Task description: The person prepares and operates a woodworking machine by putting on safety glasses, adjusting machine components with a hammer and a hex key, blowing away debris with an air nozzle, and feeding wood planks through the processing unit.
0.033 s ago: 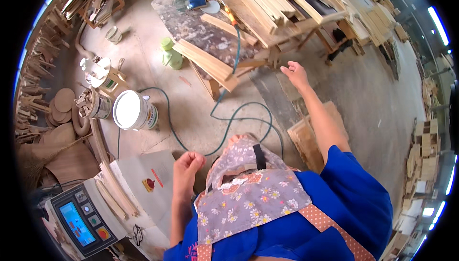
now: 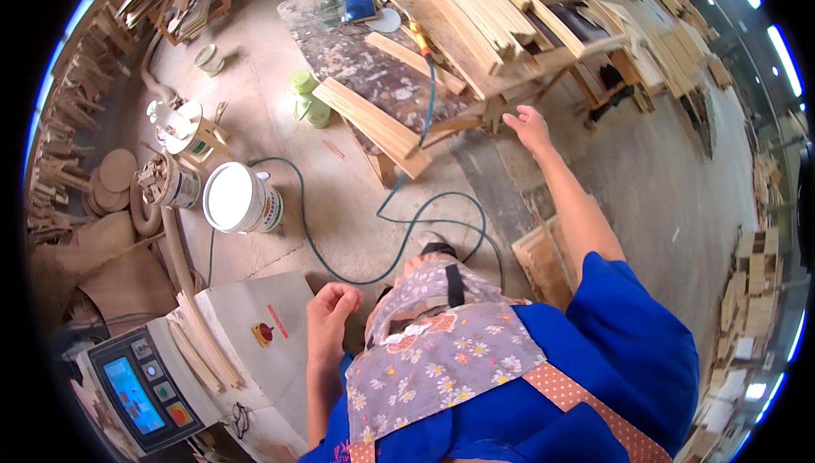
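Empty left hand [image 2: 333,306] by the machine cabinet [image 2: 284,353], empty right hand [image 2: 530,128] out toward the workbench [image 2: 340,60]

Workbench: ahead of the wearer, stained top with a plywood sheet laid over part of it. Cabinet: at the wearer's left, its control panel [image 2: 132,395] tilted upward, presumably so the screen reads from standing height.

Stack of pale wood strips [image 2: 475,17]: on the plywood, laid lengthwise side by side; probably bundled this way to keep like pieces together. Two planks [image 2: 373,123] lie across the bench's near edge with one end overhanging, which would leave a free end to grasp. White bucket [image 2: 231,198]: on the floor, apart from the bench. Slim curved strips [image 2: 208,348] rest on the cabinet behind the panel.

Green hose [image 2: 431,94]: runs over the bench edge; its slack loops on the floor likely give reach. It meets an orange-handled tool [image 2: 418,39], perhaps an air gun, lying on the bench.

Hands: right arm extended, fingers loosely bent, nothing held; nearest the bench edge, contact not discernible. Left elbow bent, fingers curled toward the thumb, nothing seen in them; just beside the cabinet. Both look relaxed, not gripping.

Smallest: red rotary switch [image 2: 262,335] on the cabinet face, placed within easy reach of the left hand.
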`<act>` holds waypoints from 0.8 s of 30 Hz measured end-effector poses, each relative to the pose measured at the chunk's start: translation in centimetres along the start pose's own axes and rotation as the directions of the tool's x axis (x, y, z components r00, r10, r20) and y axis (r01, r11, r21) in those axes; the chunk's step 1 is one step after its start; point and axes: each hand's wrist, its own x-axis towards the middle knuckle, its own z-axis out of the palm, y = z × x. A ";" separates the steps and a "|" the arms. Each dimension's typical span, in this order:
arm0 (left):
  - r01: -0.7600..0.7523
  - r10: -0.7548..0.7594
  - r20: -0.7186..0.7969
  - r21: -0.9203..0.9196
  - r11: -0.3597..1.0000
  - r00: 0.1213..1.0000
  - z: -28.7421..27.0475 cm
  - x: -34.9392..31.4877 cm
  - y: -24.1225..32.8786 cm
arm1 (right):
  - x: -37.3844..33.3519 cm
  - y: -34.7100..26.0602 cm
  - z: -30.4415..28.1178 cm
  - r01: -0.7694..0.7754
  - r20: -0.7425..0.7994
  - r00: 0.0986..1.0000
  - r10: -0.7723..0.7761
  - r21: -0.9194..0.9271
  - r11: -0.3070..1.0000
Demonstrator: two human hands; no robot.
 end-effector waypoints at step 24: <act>0.099 -0.213 -0.325 -0.332 0.938 0.921 14.5 8.2 0.7 | 22.2 3.4 5.8 0.309 0.128 0.951 -0.282 -0.423 0.852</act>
